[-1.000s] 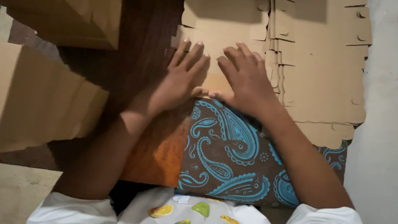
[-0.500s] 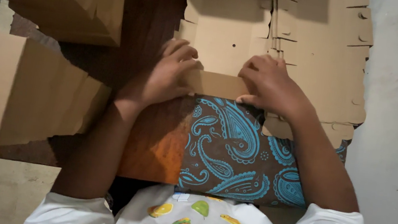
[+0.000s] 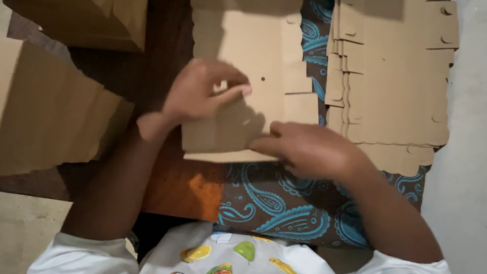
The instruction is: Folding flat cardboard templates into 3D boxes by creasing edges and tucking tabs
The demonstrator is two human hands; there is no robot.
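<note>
A flat die-cut cardboard sheet (image 3: pixel 252 64) with scalloped edges is held over the dark wooden desk (image 3: pixel 181 188), just above the middle of the view. The left hand (image 3: pixel 199 91) is closed on its lower left part, thumb stretched across the face toward a small punched hole, while the right hand (image 3: pixel 310 148) is laid at 5 o'clock of the sheet, fingers pinching the folded bottom flap (image 3: pixel 229 155). At 2 o'clock a stack of matching flat sheets (image 3: pixel 393 75) rests on a blue paisley cloth (image 3: pixel 285 204) — near the held sheet, but apart from it. At 9 and 11 o'clock, large cardboard boxes (image 3: pixel 24 104) are seen. The sheet is judged to be light and fairly stiff, yet easily creased along its scored lines; the tabs and scalloped rims look liable to tear. It is best gripped on the plain panels beside a fold — not by the thin tabs.
</note>
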